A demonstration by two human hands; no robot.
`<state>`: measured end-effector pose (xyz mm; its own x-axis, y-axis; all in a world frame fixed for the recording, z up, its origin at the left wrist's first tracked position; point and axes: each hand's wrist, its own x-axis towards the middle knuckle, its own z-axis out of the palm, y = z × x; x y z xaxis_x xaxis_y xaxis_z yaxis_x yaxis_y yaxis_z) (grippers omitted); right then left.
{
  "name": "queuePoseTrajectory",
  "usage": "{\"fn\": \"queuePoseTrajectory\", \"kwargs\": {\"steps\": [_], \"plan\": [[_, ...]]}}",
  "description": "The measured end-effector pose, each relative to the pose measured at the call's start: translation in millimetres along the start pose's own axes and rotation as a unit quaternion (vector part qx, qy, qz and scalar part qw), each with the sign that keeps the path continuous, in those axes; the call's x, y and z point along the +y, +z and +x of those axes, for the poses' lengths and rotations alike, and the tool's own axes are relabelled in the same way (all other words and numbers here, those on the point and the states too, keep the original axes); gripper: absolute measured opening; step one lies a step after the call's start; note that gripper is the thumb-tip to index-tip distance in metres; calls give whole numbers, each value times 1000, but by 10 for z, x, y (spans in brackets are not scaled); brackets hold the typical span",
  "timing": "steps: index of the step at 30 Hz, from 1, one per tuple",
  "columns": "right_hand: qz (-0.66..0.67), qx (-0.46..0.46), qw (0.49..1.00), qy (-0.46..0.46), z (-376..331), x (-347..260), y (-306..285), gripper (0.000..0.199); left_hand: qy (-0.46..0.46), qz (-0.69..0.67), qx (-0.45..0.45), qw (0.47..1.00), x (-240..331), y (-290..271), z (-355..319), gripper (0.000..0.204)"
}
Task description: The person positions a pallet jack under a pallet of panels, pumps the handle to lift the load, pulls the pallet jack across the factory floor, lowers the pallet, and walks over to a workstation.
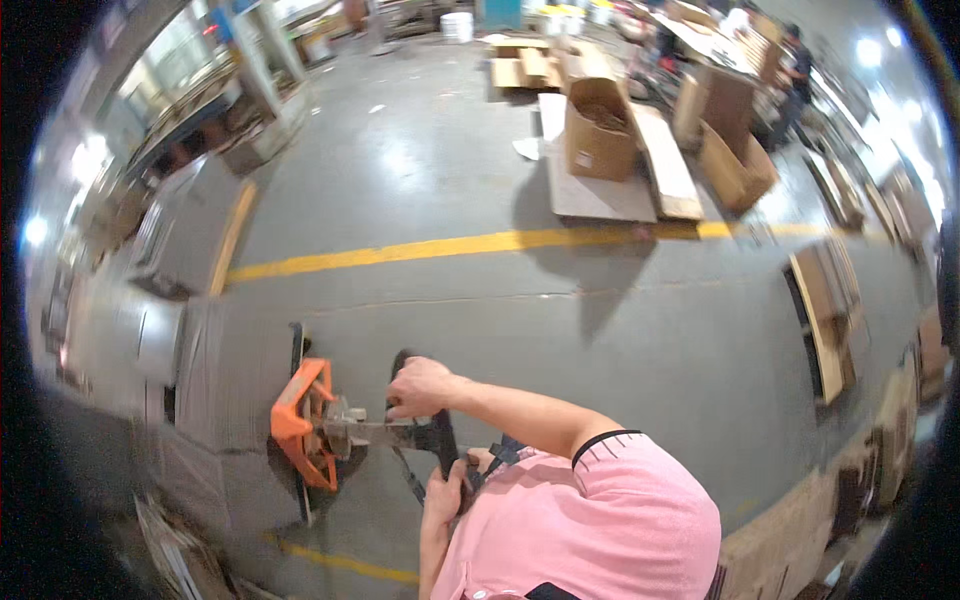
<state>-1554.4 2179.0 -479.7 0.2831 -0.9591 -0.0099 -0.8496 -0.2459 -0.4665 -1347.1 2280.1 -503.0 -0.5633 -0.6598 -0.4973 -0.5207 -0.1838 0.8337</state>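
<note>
An orange steel pallet jack (305, 425) stands on the grey concrete floor, its pump body facing the person and its forks running away to the left under a load of flat grey cardboard sheets (225, 385). Its grey tiller bar leans back toward the person and ends in a black loop handle (432, 420). The loop is gripped at both ends, the right hand (420, 388) at its top and the left hand (447, 492) at its lower end.
</note>
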Motion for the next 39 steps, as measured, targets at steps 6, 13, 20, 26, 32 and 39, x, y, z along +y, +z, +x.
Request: {"fn": "queuePoseTrajectory", "kwargs": {"steps": [6,13,20,26,32,39], "plan": [[21,119,990,78,-1159,432,-405,37,-64,-117,-23,991,570,1118,-85,25],[-35,58,995,72,-2511,87,-627,46,-64,-23,30,997,661,2066,-1065,39],[-91,-81,991,47,-3879,-743,-481,65,-107,83,90,987,182,2698,-2296,61],[-32,-265,963,33,-4834,-1210,-137,68,-168,198,155,953,16,3385,-3147,72],[-8,-278,960,33,-5894,-1238,-165,72,-182,252,167,936,-31,4237,-3641,73],[-12,-261,964,-54,-7015,-1133,-125,75,-231,218,159,935,-184,5188,-4048,70]]}}
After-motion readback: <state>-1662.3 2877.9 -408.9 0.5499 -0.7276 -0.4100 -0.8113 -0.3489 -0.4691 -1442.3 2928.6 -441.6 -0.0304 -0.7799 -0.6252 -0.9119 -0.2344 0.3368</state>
